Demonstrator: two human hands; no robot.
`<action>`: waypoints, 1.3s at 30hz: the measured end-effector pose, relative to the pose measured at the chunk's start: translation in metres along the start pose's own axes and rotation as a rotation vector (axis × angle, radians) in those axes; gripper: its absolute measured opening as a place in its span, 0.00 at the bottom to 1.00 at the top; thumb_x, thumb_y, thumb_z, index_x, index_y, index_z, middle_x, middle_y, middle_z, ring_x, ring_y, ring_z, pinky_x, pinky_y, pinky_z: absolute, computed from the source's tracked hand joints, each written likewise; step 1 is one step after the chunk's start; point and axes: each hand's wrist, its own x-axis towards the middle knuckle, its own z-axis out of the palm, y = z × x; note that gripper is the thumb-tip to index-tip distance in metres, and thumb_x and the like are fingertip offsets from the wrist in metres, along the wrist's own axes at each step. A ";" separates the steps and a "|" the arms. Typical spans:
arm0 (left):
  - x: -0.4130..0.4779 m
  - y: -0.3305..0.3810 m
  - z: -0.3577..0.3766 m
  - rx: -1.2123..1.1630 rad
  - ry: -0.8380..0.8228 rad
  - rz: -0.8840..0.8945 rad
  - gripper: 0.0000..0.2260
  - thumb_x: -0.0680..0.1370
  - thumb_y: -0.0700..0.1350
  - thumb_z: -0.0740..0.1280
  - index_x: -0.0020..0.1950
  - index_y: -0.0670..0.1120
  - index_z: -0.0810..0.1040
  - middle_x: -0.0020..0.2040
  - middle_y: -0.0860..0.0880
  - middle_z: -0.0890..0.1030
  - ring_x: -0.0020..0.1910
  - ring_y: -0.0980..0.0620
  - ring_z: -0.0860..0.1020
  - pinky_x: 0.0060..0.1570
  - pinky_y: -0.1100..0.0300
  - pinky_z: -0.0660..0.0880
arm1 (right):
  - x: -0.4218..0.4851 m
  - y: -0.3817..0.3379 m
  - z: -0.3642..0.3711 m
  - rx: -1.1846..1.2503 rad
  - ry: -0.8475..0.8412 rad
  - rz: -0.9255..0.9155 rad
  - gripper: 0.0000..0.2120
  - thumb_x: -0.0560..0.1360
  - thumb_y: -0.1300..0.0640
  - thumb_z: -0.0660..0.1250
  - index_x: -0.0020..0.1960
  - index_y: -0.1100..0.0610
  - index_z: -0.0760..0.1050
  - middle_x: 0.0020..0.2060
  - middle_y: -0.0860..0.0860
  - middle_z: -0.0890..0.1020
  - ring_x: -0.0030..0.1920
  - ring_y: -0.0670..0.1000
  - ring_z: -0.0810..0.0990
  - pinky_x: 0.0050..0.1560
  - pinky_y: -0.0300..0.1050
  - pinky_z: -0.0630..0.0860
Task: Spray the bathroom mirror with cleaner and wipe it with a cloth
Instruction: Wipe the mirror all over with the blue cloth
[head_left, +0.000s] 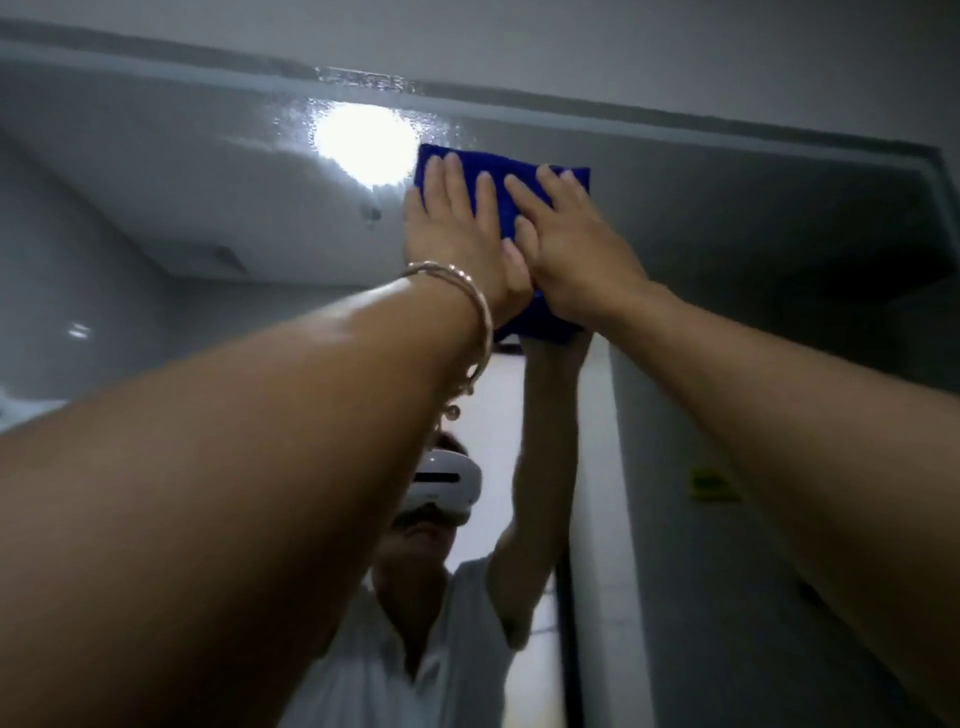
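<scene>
- Blue cloth (540, 325) lies flat against the mirror (208, 182), high up, just below the mirror's top edge.
- 2 hands are on the cloth, side by side, with both arms raised towards the glass.
- Left hand (457, 234): palm on the cloth's left half, fingers straight and slightly spread, pressing it to the glass. The fingertips reach almost to the cloth's upper edge. Nothing is gripped.
- Right hand (576, 254): palm on the cloth's right half, fingers straight and angled up and to the left, also pressing flat with no curl round the cloth.
- The 2 hands touch where the thumbs meet, near the cloth's centre; the right hand overlaps the left thumb there.
- Cloth shows above and between the fingers, and a strip of it shows below the heels of the hands.
- Thin metal bracelet (478, 306) sits on the left wrist, with small beads hanging from it.
- Bright round glare (363, 143) sits on the glass just left of the cloth's upper left corner, and the glass around it looks speckled.
- Reflection below the cloth shows a person in a white top with raised arms and a white headset (447, 478).
- No spray bottle can be made out in this view.
- Picture is dim and soft, so fine detail on the glass is unclear.
</scene>
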 end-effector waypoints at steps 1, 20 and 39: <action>0.000 0.003 0.002 -0.004 0.014 -0.001 0.27 0.81 0.53 0.43 0.76 0.43 0.40 0.76 0.40 0.39 0.75 0.43 0.39 0.74 0.48 0.41 | -0.001 0.002 0.000 0.037 0.007 -0.014 0.26 0.81 0.48 0.48 0.78 0.54 0.50 0.78 0.53 0.48 0.77 0.54 0.43 0.76 0.55 0.48; -0.003 0.089 0.007 -0.010 -0.003 -0.031 0.28 0.81 0.53 0.44 0.77 0.44 0.40 0.76 0.41 0.39 0.76 0.45 0.39 0.73 0.50 0.42 | -0.035 0.081 -0.008 0.092 0.054 -0.048 0.24 0.83 0.51 0.44 0.78 0.51 0.47 0.78 0.53 0.47 0.77 0.53 0.42 0.74 0.51 0.44; -0.057 0.112 0.027 0.057 -0.018 0.129 0.30 0.76 0.55 0.39 0.73 0.42 0.33 0.74 0.38 0.34 0.74 0.41 0.36 0.73 0.46 0.41 | -0.118 0.096 0.010 0.052 0.029 -0.054 0.28 0.79 0.47 0.38 0.77 0.54 0.48 0.77 0.54 0.51 0.77 0.52 0.44 0.72 0.47 0.42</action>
